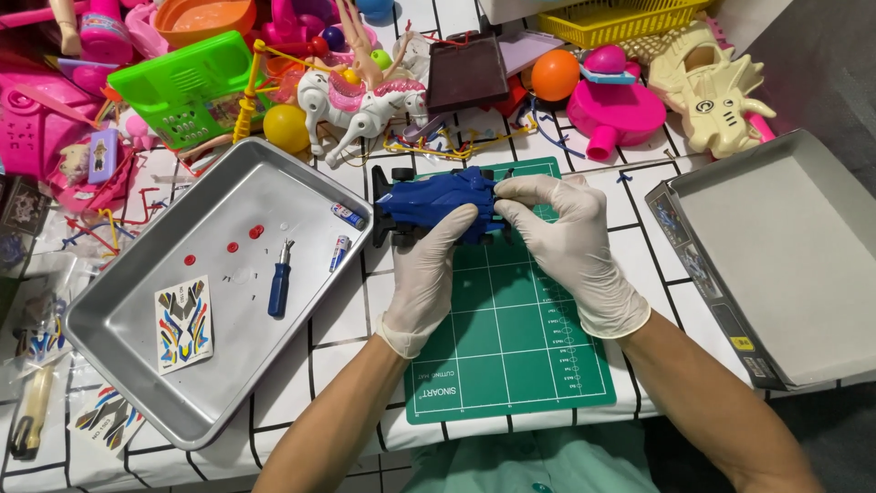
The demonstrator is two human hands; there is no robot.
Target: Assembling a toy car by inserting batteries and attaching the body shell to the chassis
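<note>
My gloved left hand [427, 274] and right hand [568, 239] both have their grip closed around the glossy blue plastic toy car [436, 199], held just above the green gridded cutting mat [511, 338]. Beside it, a dull metal tray [137, 347] holds a blue-handled screwdriver [280, 283].

The glossy blue plastic toy car [438, 199] shone; the white gloves looked thin, matt latex. The rectangular metal tray [137, 319] was brushed and dull, the green cutting mat [511, 347] smooth, matt rubber.
</note>
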